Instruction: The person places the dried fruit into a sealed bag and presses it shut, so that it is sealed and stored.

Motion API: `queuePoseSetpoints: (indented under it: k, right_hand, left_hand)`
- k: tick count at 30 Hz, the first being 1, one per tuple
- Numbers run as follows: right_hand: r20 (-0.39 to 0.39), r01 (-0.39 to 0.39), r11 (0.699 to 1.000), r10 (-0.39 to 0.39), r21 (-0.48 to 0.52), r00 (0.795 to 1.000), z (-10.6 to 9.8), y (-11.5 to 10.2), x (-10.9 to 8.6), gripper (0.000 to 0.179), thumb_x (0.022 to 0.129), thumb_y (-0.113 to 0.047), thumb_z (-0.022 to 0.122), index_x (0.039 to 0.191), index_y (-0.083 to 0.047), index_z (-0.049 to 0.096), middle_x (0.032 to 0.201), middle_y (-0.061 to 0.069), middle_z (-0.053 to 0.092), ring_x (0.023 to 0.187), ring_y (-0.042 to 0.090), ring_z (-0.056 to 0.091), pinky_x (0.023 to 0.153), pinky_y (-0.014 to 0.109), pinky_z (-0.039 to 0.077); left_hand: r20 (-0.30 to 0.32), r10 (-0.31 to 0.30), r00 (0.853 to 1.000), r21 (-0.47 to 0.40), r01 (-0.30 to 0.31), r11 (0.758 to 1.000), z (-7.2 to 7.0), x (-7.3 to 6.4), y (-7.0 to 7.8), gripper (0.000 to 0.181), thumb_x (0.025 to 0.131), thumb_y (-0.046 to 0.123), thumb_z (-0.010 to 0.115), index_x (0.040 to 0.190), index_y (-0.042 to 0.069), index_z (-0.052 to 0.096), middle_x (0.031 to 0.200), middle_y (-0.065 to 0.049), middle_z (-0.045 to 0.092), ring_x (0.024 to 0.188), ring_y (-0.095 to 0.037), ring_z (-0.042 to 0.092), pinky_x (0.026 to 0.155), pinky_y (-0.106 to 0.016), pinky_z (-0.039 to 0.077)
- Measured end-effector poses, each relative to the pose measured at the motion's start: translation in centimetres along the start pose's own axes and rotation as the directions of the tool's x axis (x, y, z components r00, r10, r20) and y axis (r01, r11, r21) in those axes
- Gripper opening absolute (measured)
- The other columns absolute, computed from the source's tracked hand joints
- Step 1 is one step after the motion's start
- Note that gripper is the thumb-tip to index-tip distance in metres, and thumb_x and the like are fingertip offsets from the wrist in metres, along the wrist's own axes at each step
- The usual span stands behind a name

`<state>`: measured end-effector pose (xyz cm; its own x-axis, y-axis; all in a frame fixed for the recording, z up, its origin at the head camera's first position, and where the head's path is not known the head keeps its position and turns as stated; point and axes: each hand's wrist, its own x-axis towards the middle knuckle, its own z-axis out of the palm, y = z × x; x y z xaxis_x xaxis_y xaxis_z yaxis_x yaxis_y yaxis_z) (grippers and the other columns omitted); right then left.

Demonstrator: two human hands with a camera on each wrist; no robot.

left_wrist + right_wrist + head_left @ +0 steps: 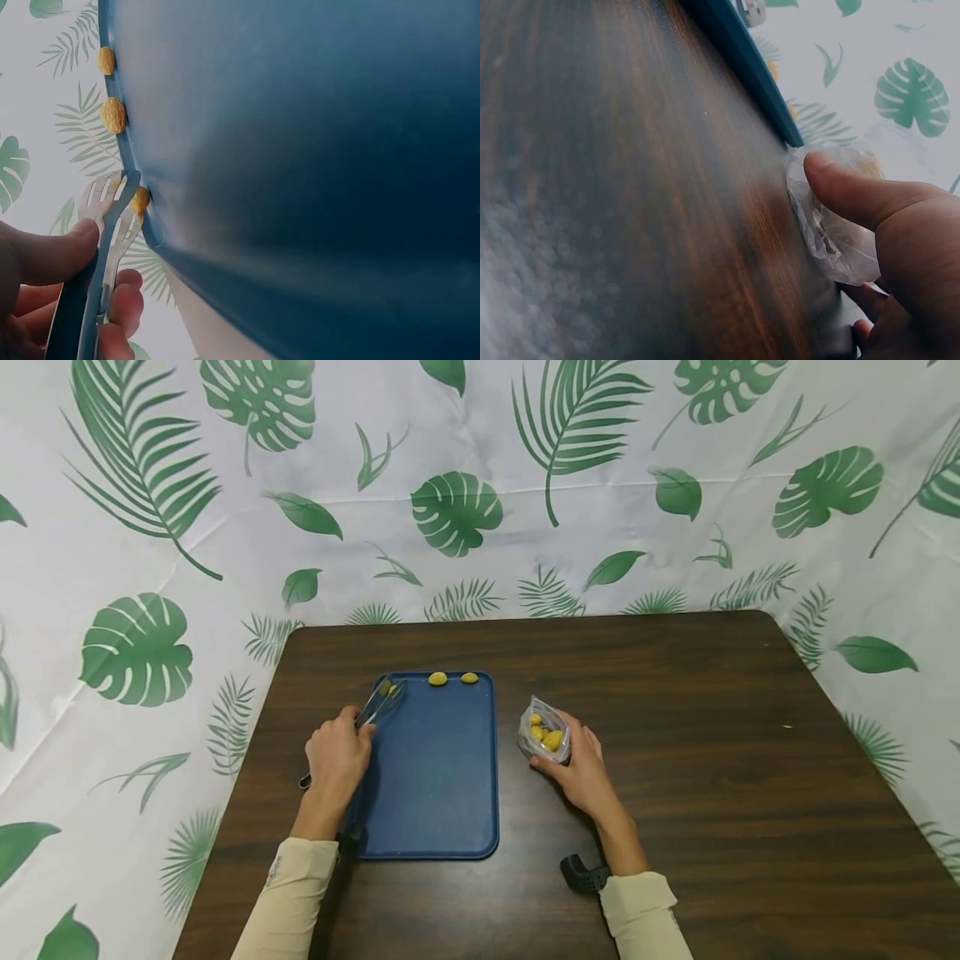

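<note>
My left hand (339, 750) grips metal tongs (97, 262) with fork-like ends, held over the far left corner of a blue tray (431, 777). Between or right beside the tong tips sits a yellow, wrinkled nut-like piece (140, 199). Two more such pieces, one larger (437, 678) and one smaller (469, 677), lie along the tray's far rim. To the right of the tray my right hand (585, 768) holds a clear plastic bag (832, 232), thumb on one side and fingers round the other. Several yellow pieces (552, 740) show through the bag's open mouth.
The dark wooden table (675, 735) extends to the right of the bag, with a tiny light speck (787, 726) on it. Behind it hangs a white cloth (495, 585) printed with green leaves. A black wrist strap (585, 874) is on the right forearm.
</note>
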<state>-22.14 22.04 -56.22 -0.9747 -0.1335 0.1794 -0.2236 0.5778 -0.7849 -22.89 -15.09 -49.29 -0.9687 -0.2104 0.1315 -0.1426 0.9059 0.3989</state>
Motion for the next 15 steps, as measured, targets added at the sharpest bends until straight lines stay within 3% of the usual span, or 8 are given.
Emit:
queuePoseSetpoints:
  k: [15]
  right_hand:
    - [-0.003,-0.043,0.999,0.043,-0.006,0.999,0.04,-0.02,-0.3,0.088,0.084,-0.029,0.087,0.154,-0.009,0.038,0.147,0.02,0.055,0.143,0.046,0.034,0.12,0.064,0.015]
  left_hand:
    - [-0.072,0.027,0.997,-0.055,-0.031,0.998,-0.56,-0.84,0.15,0.029,0.098,0.023,0.07,0.119,0.003,0.071,0.098,-0.028,0.075,0.082,-0.05,0.07,0.072,-0.062,0.052]
